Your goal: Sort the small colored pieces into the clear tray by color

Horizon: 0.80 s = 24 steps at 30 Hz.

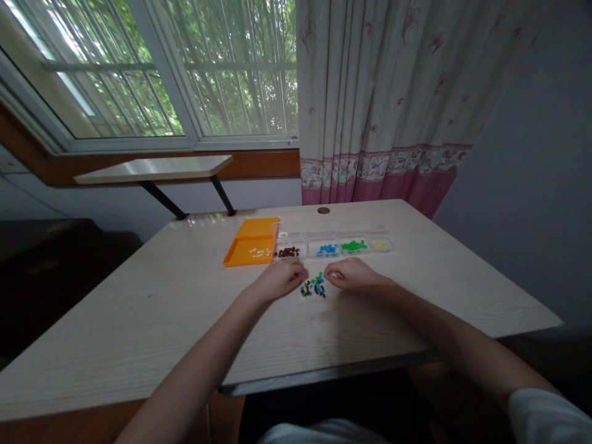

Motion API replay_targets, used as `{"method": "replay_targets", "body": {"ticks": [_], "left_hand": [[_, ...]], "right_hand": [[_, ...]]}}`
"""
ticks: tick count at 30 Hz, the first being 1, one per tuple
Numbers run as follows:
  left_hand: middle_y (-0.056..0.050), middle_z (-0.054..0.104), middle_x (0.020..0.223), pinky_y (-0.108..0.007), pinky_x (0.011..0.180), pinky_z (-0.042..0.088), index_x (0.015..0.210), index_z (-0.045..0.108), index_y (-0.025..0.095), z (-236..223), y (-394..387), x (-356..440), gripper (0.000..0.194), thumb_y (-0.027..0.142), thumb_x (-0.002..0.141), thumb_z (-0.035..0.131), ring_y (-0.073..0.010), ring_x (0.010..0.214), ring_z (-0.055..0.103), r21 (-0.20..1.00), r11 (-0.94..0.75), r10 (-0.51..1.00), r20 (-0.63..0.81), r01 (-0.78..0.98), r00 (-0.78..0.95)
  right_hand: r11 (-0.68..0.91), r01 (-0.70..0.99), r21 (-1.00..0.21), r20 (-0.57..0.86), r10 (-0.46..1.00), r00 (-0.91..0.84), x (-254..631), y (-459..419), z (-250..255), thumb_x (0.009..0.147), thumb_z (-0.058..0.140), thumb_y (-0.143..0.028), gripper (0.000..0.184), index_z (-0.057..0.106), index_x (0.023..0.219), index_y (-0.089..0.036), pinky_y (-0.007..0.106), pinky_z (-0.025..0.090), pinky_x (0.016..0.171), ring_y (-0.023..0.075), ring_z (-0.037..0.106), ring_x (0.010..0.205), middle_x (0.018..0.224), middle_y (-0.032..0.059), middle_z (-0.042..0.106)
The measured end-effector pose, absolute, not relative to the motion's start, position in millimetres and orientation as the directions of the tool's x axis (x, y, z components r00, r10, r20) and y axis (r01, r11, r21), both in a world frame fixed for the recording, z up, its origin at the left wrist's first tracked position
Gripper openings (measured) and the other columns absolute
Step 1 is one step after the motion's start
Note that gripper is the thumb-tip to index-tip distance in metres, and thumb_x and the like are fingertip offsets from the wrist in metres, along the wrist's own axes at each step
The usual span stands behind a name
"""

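A small pile of mixed beads or tiny pieces (pixel 313 288), brown, blue, green and yellow, lies on the table between my hands. My left hand (pixel 283 277) rests at the pile's left side, its fingers pinched together. At the upper right of the pile, my right hand (pixel 350 274) also has its thumb and fingers closed in a pinch. Whatever is between the fingertips of either hand is too small to make out. Behind the hands, brown pieces (pixel 287 252), blue pieces (pixel 327 250), green pieces (pixel 354 246) and yellow pieces (pixel 379 245) lie sorted in a clear compartment box.
An orange tray (pixel 254 228) with white pieces (pixel 259 252) stands left of the clear box (pixel 303 248). The pale wooden table (pixel 185 320) has a round dark hole (pixel 323 211) near its back edge. A raised shelf (pixel 157 168) stands at the back left, below the window.
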<state>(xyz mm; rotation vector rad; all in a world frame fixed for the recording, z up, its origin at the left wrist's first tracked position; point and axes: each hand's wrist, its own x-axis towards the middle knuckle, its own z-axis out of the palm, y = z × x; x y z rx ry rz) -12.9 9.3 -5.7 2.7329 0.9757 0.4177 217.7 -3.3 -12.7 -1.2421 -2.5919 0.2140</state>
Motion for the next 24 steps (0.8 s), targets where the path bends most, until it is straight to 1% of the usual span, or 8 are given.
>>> {"method": "replay_targets", "body": {"ticks": [3,6,9,12,14,17,24], "left_hand": [[-0.004,0.057,0.08,-0.021,0.067,0.04,0.081,0.063,0.017,-5,9,-13,0.02,0.021,0.082,0.043,-0.0125,0.074,0.054,0.304,-0.756,0.644,0.188,0.579,0.742],[-0.004,0.057,0.077,-0.021,0.065,0.039,0.079,0.062,0.016,-5,8,-11,0.018,0.021,0.082,0.044,-0.0121,0.071,0.052,0.336,-0.744,0.658,0.211,0.578,0.723],[-0.003,0.056,0.074,-0.021,0.062,0.038,0.08,0.061,0.014,-3,6,-6,0.016,0.022,0.08,0.047,-0.0114,0.068,0.051,0.432,-0.698,0.704,0.269,0.571,0.657],[-0.003,0.055,0.072,-0.02,0.061,0.037,0.079,0.062,0.013,-1,3,0,0.016,0.024,0.079,0.05,-0.0111,0.068,0.049,0.538,-0.663,0.733,0.326,0.52,0.596],[-0.002,0.054,0.07,-0.02,0.06,0.037,0.079,0.063,0.014,-1,2,4,0.017,0.025,0.079,0.051,-0.0109,0.067,0.049,0.583,-0.652,0.739,0.349,0.484,0.576],[-0.002,0.054,0.07,-0.021,0.061,0.037,0.08,0.064,0.014,-1,1,7,0.017,0.026,0.079,0.052,-0.0111,0.068,0.048,0.609,-0.648,0.74,0.36,0.458,0.568],[-0.002,0.054,0.071,-0.02,0.059,0.037,0.08,0.063,0.015,-1,0,8,0.016,0.027,0.079,0.053,-0.0109,0.068,0.049,0.623,-0.635,0.749,0.35,0.458,0.563]], "right_hand": [[0.629,0.738,-0.244,0.177,0.777,-0.604,218,-4,-12,0.082,0.046,-0.029,0.023,0.066,0.091,-0.022,0.021,0.031,0.057,0.0128,0.057,0.063,0.073,0.0026,0.066],[0.633,0.725,-0.271,0.207,0.774,-0.598,217,-4,-12,0.081,0.047,-0.029,0.022,0.065,0.09,-0.021,0.02,0.031,0.056,0.0109,0.053,0.058,0.067,0.001,0.064],[0.625,0.715,-0.312,0.265,0.78,-0.567,213,-6,-12,0.081,0.048,-0.027,0.02,0.066,0.089,-0.021,0.019,0.031,0.056,0.0091,0.049,0.053,0.059,-0.0012,0.059],[0.599,0.711,-0.37,0.319,0.8,-0.508,207,-8,-13,0.079,0.051,-0.028,0.019,0.066,0.087,-0.02,0.018,0.03,0.054,0.0075,0.044,0.048,0.053,-0.0036,0.053],[0.581,0.705,-0.406,0.34,0.813,-0.474,205,-9,-16,0.078,0.053,-0.031,0.019,0.066,0.087,-0.02,0.017,0.029,0.052,0.0067,0.041,0.045,0.051,-0.0048,0.05],[0.574,0.694,-0.435,0.37,0.816,-0.444,202,-9,-19,0.078,0.055,-0.033,0.02,0.067,0.086,-0.02,0.017,0.028,0.05,0.0063,0.039,0.044,0.049,-0.0051,0.048],[0.596,0.65,-0.472,0.417,0.8,-0.431,201,-9,-23,0.078,0.053,-0.037,0.023,0.067,0.081,-0.02,0.016,0.029,0.048,0.0063,0.038,0.042,0.048,-0.0046,0.049]]}}
